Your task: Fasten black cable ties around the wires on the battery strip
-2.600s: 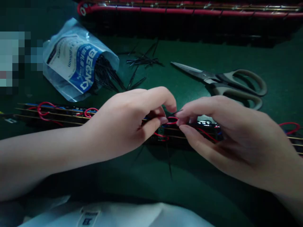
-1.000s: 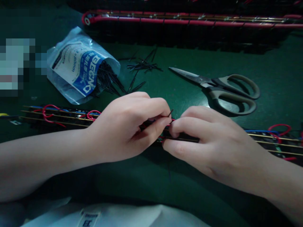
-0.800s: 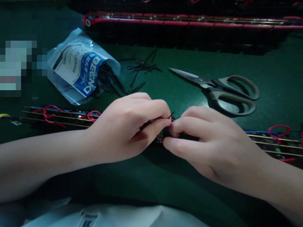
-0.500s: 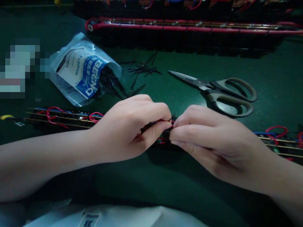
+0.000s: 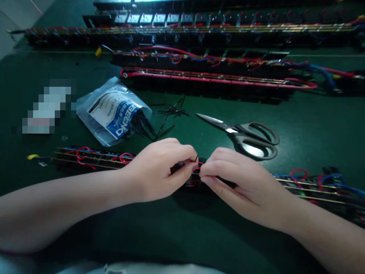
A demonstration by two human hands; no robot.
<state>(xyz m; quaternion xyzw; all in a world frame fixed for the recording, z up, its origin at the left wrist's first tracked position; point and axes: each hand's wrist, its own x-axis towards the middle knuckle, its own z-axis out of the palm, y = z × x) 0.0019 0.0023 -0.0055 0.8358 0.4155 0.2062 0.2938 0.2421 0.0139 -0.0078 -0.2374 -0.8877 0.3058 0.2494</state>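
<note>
A long black assembly [image 5: 99, 156] with brass rods and red and blue wires lies across the table in front of me. Over its middle, my left hand [image 5: 165, 171] is closed in a pinch on a thin black cable tie [image 5: 196, 158], whose end shows at the fingertips. My right hand [image 5: 242, 182] is closed just to the right, fingertips at the assembly and beside a short red wire [image 5: 200, 165]; what it pinches is hidden. Beyond the hands, a clear bag [image 5: 98, 127] with a blue and white label spills black cable ties [image 5: 142, 125].
Scissors [image 5: 234, 129] with dark handles lie beyond my right hand, blades pointing left. A small loose pile of cable ties [image 5: 174, 111] sits between bag and scissors. More wired assemblies [image 5: 216, 80] stretch along the back. A blurred pale patch [image 5: 48, 110] is at left.
The camera view has tilted up, bringing more of the back assemblies into sight. My hands keep their pinches over the assembly, with a slightly wider gap between the fingertips.
</note>
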